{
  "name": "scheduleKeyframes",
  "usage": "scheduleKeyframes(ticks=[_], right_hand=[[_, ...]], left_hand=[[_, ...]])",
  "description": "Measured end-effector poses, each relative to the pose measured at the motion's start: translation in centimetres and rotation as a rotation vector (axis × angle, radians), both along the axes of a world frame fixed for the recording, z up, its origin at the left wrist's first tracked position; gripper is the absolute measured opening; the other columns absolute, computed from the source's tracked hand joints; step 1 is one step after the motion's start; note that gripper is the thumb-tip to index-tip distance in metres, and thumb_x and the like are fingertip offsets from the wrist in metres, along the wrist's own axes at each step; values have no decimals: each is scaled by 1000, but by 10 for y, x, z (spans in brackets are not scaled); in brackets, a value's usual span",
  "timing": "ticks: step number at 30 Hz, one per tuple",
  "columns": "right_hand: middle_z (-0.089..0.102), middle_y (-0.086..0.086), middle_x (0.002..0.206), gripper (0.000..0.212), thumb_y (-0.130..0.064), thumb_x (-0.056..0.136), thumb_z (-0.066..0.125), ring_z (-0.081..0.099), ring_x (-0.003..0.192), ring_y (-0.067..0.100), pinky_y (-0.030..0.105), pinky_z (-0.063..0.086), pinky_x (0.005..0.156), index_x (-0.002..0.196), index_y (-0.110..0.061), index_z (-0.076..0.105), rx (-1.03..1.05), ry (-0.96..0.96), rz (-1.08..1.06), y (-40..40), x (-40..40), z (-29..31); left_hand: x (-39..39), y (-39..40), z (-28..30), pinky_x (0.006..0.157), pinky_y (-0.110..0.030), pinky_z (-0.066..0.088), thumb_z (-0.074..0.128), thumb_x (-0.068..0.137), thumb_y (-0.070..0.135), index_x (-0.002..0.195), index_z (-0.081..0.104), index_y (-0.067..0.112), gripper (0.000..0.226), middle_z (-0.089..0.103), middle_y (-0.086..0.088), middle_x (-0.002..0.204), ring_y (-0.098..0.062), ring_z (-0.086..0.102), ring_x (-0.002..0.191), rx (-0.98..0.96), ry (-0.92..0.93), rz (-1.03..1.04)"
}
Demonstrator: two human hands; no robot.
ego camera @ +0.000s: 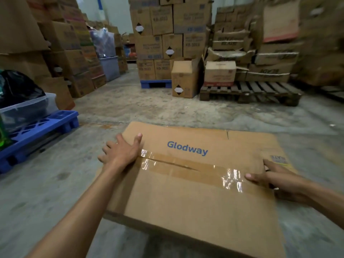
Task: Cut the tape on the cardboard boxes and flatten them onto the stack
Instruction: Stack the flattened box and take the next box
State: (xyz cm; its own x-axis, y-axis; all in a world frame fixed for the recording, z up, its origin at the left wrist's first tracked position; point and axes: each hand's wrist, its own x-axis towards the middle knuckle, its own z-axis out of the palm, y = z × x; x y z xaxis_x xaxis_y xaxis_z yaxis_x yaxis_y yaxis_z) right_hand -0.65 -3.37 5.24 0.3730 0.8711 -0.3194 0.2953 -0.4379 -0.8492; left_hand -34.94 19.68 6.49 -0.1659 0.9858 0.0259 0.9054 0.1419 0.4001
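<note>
A brown cardboard box (195,198) printed "Glodway" is in front of me above the concrete floor. A strip of clear tape (188,169) runs across its top seam, and the seam gapes slightly along the middle. My left hand (122,148) grips the box's left edge, thumb on top and fingers down the side. My right hand (279,178) holds the right edge, thumb resting on the tape's end and index finger stretched along the top. No cutting tool shows in either hand.
A blue plastic pallet (39,131) with a clear tub and black bag stands at the left. Stacked cartons on a blue pallet (156,83) and a wooden pallet (251,92) fill the back. An open carton (183,79) stands on the floor between them.
</note>
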Motion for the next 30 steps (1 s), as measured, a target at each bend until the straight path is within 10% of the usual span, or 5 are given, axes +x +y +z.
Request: scheduleKeyframes(ticks=[5, 10, 16, 22, 30], right_hand=[[58, -4, 119, 97, -54, 51, 85, 61, 104, 20, 36, 54, 69, 135, -47, 39, 153, -162, -154, -51, 77, 62], [41, -11, 129, 96, -34, 72, 80, 44, 115, 12, 28, 43, 87, 148, -39, 22, 408, -414, -315, -126, 144, 103], [31, -5, 153, 104, -28, 75, 78, 39, 132, 20, 46, 39, 105, 151, -45, 9, 524, -660, -588, -249, 206, 82], [28, -9, 152, 105, -28, 71, 76, 40, 132, 27, 51, 40, 106, 152, -43, 11, 536, -699, -831, -344, 251, 28], [41, -16, 142, 123, -1, 60, 87, 47, 116, 21, 35, 45, 99, 141, -60, 15, 523, -819, -1133, -406, 284, -68]], left_hand=[[97, -18, 36, 112, -59, 13, 29, 80, 84, 154, 12, 20, 99, 18, -26, 156, -42, 15, 143, 47, -340, -147], [203, -56, 73, 115, -56, 15, 34, 69, 93, 154, 14, 15, 117, 17, -19, 158, -39, 17, 144, 5, -761, -297], [317, -121, 67, 117, -58, 18, 42, 37, 105, 155, 6, 36, 142, 21, -4, 161, -30, 22, 146, -401, -1103, -555], [410, -183, 57, 113, -68, -2, 26, 54, 102, 153, 22, 34, 121, 25, -10, 159, -38, 17, 147, -828, -1121, -756], [528, -259, 17, 111, -58, 28, 51, 84, 67, 147, 36, 24, 77, 49, -16, 136, -35, 46, 119, -847, -1235, -709]])
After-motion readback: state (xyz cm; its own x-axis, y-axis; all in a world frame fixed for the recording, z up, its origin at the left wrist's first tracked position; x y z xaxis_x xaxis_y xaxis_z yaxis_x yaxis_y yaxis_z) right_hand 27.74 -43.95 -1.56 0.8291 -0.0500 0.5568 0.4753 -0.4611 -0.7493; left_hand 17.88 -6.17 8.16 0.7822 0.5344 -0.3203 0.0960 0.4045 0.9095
